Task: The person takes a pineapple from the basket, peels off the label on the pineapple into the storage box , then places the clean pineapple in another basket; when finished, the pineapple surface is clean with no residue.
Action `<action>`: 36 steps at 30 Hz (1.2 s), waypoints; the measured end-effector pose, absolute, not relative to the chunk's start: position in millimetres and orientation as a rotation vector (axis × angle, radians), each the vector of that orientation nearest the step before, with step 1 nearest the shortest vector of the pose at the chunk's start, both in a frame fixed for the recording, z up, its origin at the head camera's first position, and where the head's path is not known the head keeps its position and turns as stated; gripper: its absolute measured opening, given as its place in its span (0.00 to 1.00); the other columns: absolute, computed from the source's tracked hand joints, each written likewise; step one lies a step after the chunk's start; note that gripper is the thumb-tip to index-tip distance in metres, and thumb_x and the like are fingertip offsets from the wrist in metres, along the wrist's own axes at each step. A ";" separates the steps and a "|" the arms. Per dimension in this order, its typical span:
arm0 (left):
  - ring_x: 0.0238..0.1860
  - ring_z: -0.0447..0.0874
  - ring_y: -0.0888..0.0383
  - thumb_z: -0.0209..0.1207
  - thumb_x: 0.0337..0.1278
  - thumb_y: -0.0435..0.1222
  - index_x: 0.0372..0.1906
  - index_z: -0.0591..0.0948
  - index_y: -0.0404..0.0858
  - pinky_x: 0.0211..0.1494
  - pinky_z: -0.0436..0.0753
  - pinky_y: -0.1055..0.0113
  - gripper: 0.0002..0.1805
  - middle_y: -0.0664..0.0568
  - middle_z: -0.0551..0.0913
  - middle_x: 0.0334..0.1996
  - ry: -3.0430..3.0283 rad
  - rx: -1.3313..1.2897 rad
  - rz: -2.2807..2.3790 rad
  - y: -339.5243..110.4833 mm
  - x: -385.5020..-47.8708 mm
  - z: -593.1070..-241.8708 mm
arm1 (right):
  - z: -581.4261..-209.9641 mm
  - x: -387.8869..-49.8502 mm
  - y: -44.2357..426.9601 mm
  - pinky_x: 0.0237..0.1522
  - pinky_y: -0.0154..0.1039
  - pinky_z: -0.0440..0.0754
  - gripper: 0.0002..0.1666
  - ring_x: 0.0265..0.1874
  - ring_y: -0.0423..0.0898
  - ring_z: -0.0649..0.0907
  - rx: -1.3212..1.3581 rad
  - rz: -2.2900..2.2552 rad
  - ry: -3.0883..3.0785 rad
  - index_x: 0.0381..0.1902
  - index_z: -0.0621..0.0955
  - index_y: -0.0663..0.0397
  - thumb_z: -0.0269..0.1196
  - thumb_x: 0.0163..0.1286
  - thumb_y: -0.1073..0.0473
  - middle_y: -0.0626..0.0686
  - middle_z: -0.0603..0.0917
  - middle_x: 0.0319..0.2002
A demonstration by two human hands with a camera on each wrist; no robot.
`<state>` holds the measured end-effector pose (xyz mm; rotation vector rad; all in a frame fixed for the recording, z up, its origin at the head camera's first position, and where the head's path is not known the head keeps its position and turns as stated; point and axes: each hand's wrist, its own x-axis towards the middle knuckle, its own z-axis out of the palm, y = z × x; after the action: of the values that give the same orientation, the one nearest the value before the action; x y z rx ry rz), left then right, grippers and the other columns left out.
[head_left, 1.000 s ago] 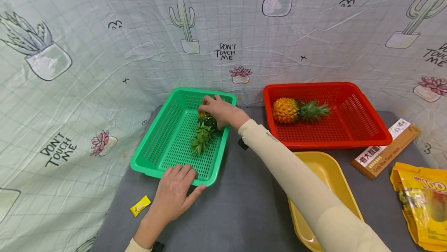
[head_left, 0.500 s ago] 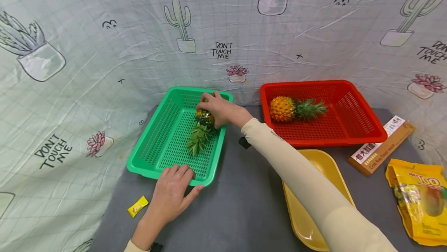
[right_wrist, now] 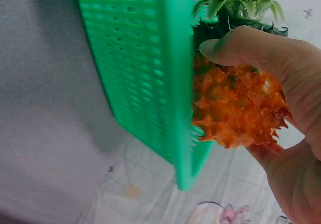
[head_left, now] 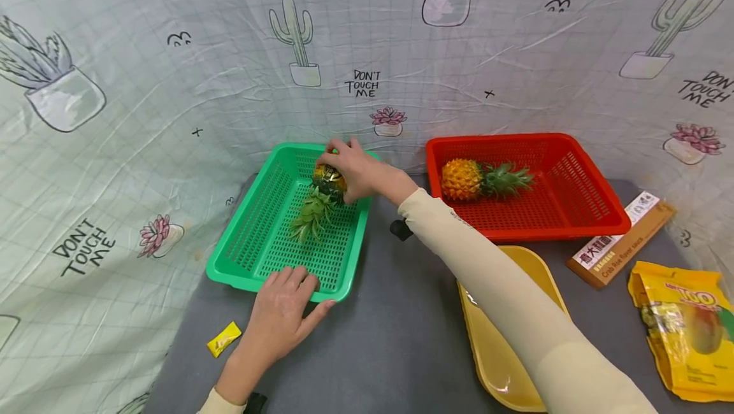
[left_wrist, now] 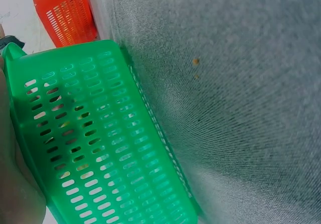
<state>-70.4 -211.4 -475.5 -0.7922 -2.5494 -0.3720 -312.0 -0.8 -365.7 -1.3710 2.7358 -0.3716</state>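
My right hand [head_left: 354,171] grips a small pineapple [head_left: 329,179] by its spiny body above the far right part of the green basket [head_left: 268,285]. The leafy crown [head_left: 312,215] hangs down toward the near left. In the right wrist view, thumb and fingers lie around the orange pineapple [right_wrist: 235,106], close to the basket's rim [right_wrist: 175,83]. My left hand [head_left: 283,306] holds the near rim, fingers bent over it and thumb outside. The left wrist view shows the perforated side of the green basket [left_wrist: 113,50], with that hand [left_wrist: 20,194] at the left edge.
Another pineapple [head_left: 461,179] lies in a red basket [head_left: 530,234] at right. A yellow tray [head_left: 504,363] sits under my right forearm. Farther right are a brown box [head_left: 622,239] and a yellow bag [head_left: 685,331]. A small yellow packet [head_left: 224,339] lies at left.
My right hand has raised the pineapple from the basket floor, and its crown has swung left. My left hand stays on the near rim. The view has shifted slightly.
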 end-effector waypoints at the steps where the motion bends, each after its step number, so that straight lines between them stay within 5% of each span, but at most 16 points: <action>1: 0.29 0.63 0.56 0.53 0.75 0.64 0.34 0.73 0.44 0.36 0.66 0.57 0.27 0.55 0.67 0.31 -2.545 -0.796 -0.372 -211.1 -70.9 -475.3 | -361.6 -311.5 0.7 0.50 0.49 0.69 0.50 0.56 0.58 0.63 -1.373 -0.389 2.732 0.74 0.73 0.43 0.81 0.55 0.61 0.55 0.63 0.68; 9: 0.28 0.61 0.56 0.49 0.77 0.65 0.33 0.74 0.44 0.35 0.64 0.58 0.29 0.55 0.67 0.30 -2.508 -0.807 -0.376 -209.0 -74.5 -473.1 | -338.9 -307.4 16.8 0.59 0.52 0.67 0.50 0.61 0.58 0.64 -1.382 -0.402 2.755 0.74 0.73 0.43 0.81 0.54 0.59 0.56 0.63 0.69; 24: 0.28 0.61 0.54 0.48 0.78 0.65 0.33 0.74 0.43 0.34 0.63 0.58 0.30 0.54 0.68 0.31 -2.506 -0.803 -0.354 -207.5 -74.9 -472.5 | -330.3 -282.3 58.1 0.48 0.50 0.69 0.47 0.54 0.59 0.64 -1.454 -0.528 2.796 0.70 0.76 0.47 0.82 0.52 0.62 0.57 0.65 0.66; 36: 0.29 0.63 0.54 0.52 0.76 0.63 0.34 0.75 0.43 0.34 0.62 0.59 0.27 0.54 0.68 0.31 -2.511 -0.824 -0.329 -211.1 -71.4 -476.0 | -327.2 -240.6 84.2 0.55 0.54 0.72 0.49 0.57 0.60 0.67 -1.534 -0.580 2.806 0.68 0.77 0.47 0.86 0.48 0.59 0.57 0.68 0.65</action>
<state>-71.4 -211.1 -476.0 -0.8239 -2.5113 -0.3287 -240.6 84.2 -327.2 -1.5342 2.8062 -0.5804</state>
